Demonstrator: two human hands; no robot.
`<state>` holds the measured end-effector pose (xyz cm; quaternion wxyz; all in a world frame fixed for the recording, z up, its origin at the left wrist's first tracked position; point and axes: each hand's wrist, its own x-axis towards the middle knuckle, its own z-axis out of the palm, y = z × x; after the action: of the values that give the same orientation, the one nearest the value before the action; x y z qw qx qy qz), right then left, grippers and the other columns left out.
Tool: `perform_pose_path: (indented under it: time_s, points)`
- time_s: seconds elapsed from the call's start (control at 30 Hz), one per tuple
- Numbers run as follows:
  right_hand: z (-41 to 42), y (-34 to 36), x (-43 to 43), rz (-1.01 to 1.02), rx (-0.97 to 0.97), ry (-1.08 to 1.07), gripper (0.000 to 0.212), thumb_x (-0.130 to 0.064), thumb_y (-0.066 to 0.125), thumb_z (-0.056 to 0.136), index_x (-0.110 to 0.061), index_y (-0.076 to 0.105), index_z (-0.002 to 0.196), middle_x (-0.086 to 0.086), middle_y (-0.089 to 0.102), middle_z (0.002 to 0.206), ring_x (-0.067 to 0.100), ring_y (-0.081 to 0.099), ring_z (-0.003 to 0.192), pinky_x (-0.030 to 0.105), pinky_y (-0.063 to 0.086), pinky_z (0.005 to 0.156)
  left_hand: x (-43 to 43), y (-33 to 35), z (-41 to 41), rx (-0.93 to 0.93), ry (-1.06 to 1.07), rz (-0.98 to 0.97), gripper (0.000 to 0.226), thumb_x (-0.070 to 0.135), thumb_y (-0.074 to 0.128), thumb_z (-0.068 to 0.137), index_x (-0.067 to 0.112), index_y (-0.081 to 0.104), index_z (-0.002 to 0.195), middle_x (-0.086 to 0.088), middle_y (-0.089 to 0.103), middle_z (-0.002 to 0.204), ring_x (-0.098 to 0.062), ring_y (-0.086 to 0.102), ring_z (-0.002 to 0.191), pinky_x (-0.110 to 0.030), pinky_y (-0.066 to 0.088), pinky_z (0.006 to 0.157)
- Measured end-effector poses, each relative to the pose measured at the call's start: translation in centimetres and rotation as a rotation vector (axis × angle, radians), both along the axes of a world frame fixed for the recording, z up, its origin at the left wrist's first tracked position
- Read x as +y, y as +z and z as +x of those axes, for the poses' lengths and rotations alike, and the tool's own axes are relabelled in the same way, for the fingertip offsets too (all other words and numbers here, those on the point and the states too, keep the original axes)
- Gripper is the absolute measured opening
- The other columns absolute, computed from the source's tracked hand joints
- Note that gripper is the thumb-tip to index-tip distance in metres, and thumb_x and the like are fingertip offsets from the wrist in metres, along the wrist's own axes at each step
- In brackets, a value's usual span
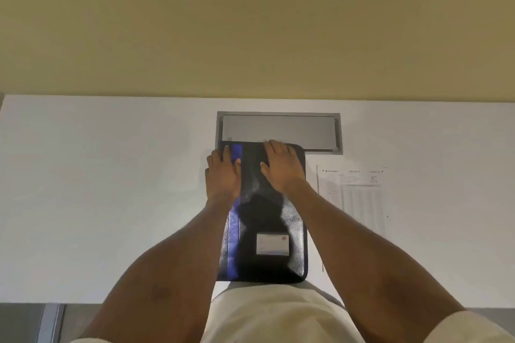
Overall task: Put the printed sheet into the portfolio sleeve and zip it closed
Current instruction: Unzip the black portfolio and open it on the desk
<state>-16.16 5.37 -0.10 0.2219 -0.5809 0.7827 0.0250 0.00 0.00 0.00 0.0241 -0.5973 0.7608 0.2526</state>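
**Both hands on the sleeve, sheet not yet inside**

I look down on a white desk [111,189] against a yellowish wall [250,22], with a grey cable hatch [278,128] set into the far edge. The portfolio sleeve [267,231], black with a blue stripe and a white label, lies flat in front of me, its far end just overlapping the hatch. The printed sheet [359,198] lies on the desk just beside the sleeve's right edge, outside it.

From here, my worry is the sleeve sliding on the smooth desk when I work the zip, since the surface looks slick. I also judge the loose sheet could crease at the opening if I feed it in at an angle, or catch in the zip teeth if it is not pushed fully in. I cannot make out the zip pull or whether the sleeve is open.

My left hand [223,172] grips the sleeve's far left corner, fingers curled over the edge. My right hand [278,164] rests palm-down on the far end, fingers spread and flat, clamping nothing.
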Motion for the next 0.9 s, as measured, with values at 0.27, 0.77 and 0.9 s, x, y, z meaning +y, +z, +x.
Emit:
perform_pose_path:
  time_s: [0.27,0.77,0.9]
  points:
    - [1.0,-1.9,-5.9,-0.039,-0.027,0.102,0.056,-0.036,0.050,0.101,-0.013,0.039,0.151,0.008,0.047,0.153,0.028,0.043,0.141,0.043,0.032,0.118,-4.9,-1.4,-1.9,0.126,0.138,0.106,0.043,0.032,0.047,0.108,0.017,0.040,0.148,-0.011,0.047,0.133,-0.034,0.060,0.118,-0.048,0.056,0.095]
    - [1.4,-3.2,-10.5,-0.030,-0.116,0.186,0.029,-0.019,0.048,0.099,-0.009,0.062,0.122,0.013,0.063,0.126,0.031,0.056,0.119,0.041,0.040,0.104,-6.6,-4.1,-1.3,0.176,0.230,0.137,0.017,0.023,0.039,0.106,0.013,0.052,0.110,-0.012,0.065,0.109,-0.037,0.062,0.096,-0.042,0.045,0.077]
    - [1.6,-2.8,-11.4,0.007,-0.209,0.186,0.036,-0.017,0.046,0.100,-0.012,0.056,0.134,0.012,0.061,0.133,0.033,0.054,0.123,0.042,0.038,0.107,-6.7,-3.8,-1.5,0.188,0.238,0.125,0.015,0.023,0.039,0.105,0.013,0.050,0.107,-0.010,0.063,0.102,-0.037,0.062,0.091,-0.039,0.041,0.072]
